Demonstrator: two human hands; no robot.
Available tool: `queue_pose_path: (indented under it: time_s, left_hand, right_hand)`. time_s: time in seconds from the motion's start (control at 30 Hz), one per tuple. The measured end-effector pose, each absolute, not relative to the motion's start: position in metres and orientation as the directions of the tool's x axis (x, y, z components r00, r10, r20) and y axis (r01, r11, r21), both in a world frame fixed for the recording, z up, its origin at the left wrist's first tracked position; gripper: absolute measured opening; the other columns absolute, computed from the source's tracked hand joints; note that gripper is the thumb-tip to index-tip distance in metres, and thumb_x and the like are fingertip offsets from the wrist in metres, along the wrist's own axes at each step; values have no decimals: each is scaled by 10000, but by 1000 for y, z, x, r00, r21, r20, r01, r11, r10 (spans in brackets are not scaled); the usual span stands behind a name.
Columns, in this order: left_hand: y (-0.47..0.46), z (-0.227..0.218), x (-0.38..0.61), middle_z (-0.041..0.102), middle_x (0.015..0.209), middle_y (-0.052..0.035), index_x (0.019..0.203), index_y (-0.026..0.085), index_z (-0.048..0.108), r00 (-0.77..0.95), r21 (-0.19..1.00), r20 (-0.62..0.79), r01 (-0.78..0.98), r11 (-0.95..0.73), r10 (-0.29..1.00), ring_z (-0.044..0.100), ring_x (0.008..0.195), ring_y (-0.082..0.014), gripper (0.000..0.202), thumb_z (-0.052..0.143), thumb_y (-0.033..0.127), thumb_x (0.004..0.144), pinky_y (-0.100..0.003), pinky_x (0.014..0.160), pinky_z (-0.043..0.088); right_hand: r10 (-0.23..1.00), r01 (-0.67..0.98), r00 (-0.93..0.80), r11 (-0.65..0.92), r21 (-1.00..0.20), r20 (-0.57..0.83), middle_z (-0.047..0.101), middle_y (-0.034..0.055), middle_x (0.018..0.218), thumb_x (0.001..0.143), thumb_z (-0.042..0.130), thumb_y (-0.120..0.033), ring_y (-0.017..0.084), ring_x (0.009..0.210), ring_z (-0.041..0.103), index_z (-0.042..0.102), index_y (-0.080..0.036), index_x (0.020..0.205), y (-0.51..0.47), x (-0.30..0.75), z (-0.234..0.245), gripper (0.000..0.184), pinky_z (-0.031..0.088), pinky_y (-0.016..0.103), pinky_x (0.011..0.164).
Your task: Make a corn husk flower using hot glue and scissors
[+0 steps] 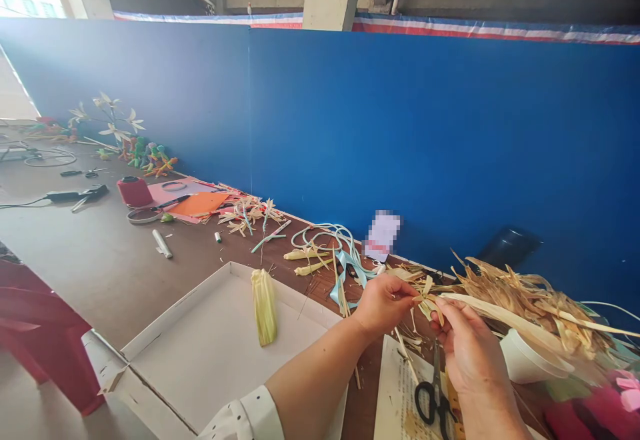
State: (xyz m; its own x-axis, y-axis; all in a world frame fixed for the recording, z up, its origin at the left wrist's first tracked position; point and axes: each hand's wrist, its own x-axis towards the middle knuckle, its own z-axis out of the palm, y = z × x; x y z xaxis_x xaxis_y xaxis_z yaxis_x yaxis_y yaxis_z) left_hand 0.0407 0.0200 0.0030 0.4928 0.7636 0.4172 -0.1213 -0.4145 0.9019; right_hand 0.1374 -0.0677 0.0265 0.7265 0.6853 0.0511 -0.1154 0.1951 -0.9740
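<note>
Between my two hands is a small flower made of pale dried husk strips [427, 291]. My left hand [384, 303] pinches its left side with thumb and forefinger. Opposite, my right hand [467, 340] has its fingertips closed on the flower's right side. Below the hands, black-handled scissors [426, 401] lie on a printed sheet [393, 393], partly behind my right wrist. A yellow-green piece of husk [264, 307] rests in the white box lid [200, 300] left of my arm. Light-blue ribbon [343, 273] lies just beyond my left hand.
A heap of dry brown husks [530, 300] and a white cup [533, 358] are at right. Against the blue partition [425, 127] leans a phone [383, 235]. Farther left are a red thread spool [135, 191], orange paper [200, 205] and husk flowers [116, 132]. A red stool [45, 333] stands beside the table.
</note>
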Motion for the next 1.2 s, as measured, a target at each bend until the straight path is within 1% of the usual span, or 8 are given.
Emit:
queue_pose_path:
  time_s: [0.17, 0.33, 0.47, 0.53, 0.73, 0.93, 1.03, 1.2]
  left_hand:
    - [22, 0, 41, 678, 776, -20, 785, 195, 718, 469, 859, 483, -91, -504, 739, 580, 758, -138, 87, 657, 222, 729, -243, 736, 442]
    - [23, -1, 42, 686, 778, -25, 781, 205, 718, 449, 818, 536, -69, -571, 714, 585, 775, -151, 86, 648, 191, 734, -261, 760, 441]
    - [23, -3, 43, 682, 752, -31, 766, 197, 718, 409, 770, 609, -99, -630, 680, 580, 753, -149, 78, 643, 195, 745, -263, 763, 434]
    - [22, -4, 43, 680, 747, -30, 762, 196, 717, 401, 758, 627, -117, -642, 668, 578, 750, -144, 83, 635, 200, 754, -258, 766, 433]
    - [23, -3, 42, 681, 754, -30, 788, 196, 721, 440, 792, 577, -94, -604, 688, 583, 755, -143, 102, 628, 221, 755, -251, 761, 441]
    - [22, -7, 45, 696, 802, -25, 845, 182, 711, 510, 895, 432, -139, -425, 744, 606, 725, -127, 142, 634, 234, 737, -223, 692, 460]
    - [22, -9, 46, 700, 833, -31, 926, 171, 688, 523, 912, 408, -191, -363, 748, 617, 731, -126, 211, 642, 229, 729, -216, 687, 469]
    - [22, -6, 45, 689, 796, -28, 869, 185, 723, 512, 868, 474, -132, -479, 717, 599, 725, -129, 169, 635, 244, 737, -222, 702, 459]
  right_hand:
    - [681, -163, 732, 187, -969, 8, 560, -31, 688, 558, 789, -317, 87, 595, 487, 607, -196, 745, -67, 139, 26, 288, 430, 167, 515]
    - [695, -178, 719, 188, -966, 3, 579, -20, 732, 581, 780, -320, 86, 590, 491, 621, -193, 783, -69, 140, 27, 287, 437, 163, 498]
    - [705, -206, 709, 190, -960, -13, 605, -14, 828, 626, 757, -381, 84, 625, 510, 639, -205, 844, -69, 139, 28, 304, 460, 164, 532]
    - [709, -200, 705, 169, -965, -22, 602, -22, 812, 624, 762, -409, 77, 616, 505, 646, -211, 855, -69, 138, 28, 326, 455, 154, 528]
    - [705, -156, 709, 147, -977, -7, 596, -41, 744, 546, 823, -383, 66, 613, 496, 663, -212, 814, -69, 139, 24, 356, 443, 130, 540]
    - [695, -140, 719, 143, -980, -1, 602, -38, 743, 539, 828, -383, 66, 623, 492, 674, -210, 805, -68, 139, 23, 353, 436, 123, 542]
    - [686, -130, 727, 123, -984, -11, 601, -38, 732, 530, 828, -396, 68, 623, 490, 673, -208, 797, -68, 140, 23, 362, 435, 128, 549]
    - [661, -109, 750, 107, -988, -11, 599, -43, 703, 514, 830, -412, 73, 622, 491, 667, -210, 796, -68, 140, 22, 383, 425, 138, 549]
